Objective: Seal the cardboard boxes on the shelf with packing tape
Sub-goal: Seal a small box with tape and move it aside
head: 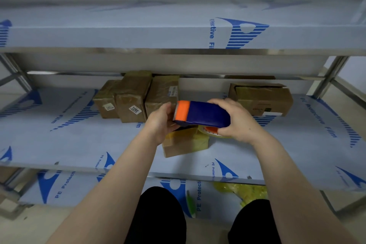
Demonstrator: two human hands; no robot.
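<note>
A blue tape dispenser (pixel 206 114) with an orange front end and a toothed blade hangs above the middle shelf (pixel 69 144). My right hand (pixel 234 120) grips its rear part and the tape roll underneath. My left hand (pixel 160 123) holds the orange front end from the left, fingers curled under it. Directly below the dispenser sits a small cardboard box (pixel 185 142) with yellowish tape across its top, partly hidden by my hands. Three taped boxes (pixel 132 99) stand together at the back left. A larger box (pixel 261 98) with raised flaps lies at the back right.
The upper shelf (pixel 178 35) overhangs close above the work area. Steel uprights (pixel 328 75) frame the right side. On the bottom shelf lie a crumpled yellow bag (pixel 245 190) and a green tool (pixel 191 204). My knees (pixel 158 216) are near the shelf front.
</note>
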